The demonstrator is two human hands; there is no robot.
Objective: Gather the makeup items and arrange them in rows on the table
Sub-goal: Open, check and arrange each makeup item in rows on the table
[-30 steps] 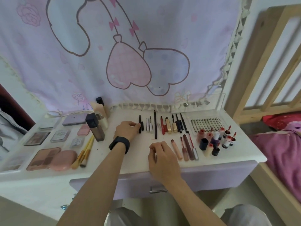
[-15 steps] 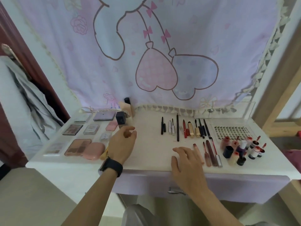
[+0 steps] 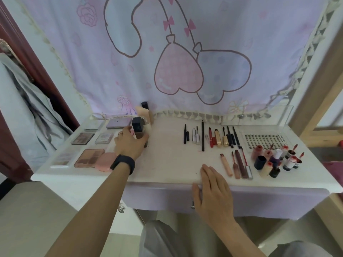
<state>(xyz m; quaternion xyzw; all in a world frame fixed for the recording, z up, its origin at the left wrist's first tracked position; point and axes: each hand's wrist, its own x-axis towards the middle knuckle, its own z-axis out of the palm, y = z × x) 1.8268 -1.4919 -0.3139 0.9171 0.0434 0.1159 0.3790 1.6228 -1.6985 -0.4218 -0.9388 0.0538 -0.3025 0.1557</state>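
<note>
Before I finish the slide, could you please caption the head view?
Left hand grips a dark-capped bottle; right hand rests on the table edge.

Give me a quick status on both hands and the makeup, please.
Left hand grips dark-capped bottle. Right hand flat on table edge, open. Pencil row laid out. Beige tube close behind bottle.

Left hand (image 3: 130, 145), centre left, wraps round the dark-capped bottle (image 3: 137, 127) beside the palettes (image 3: 89, 157). Right hand (image 3: 213, 186) lies flat on the table (image 3: 167, 164) at its front edge, lower centre, just beside the lip glosses (image 3: 239, 164).
</note>
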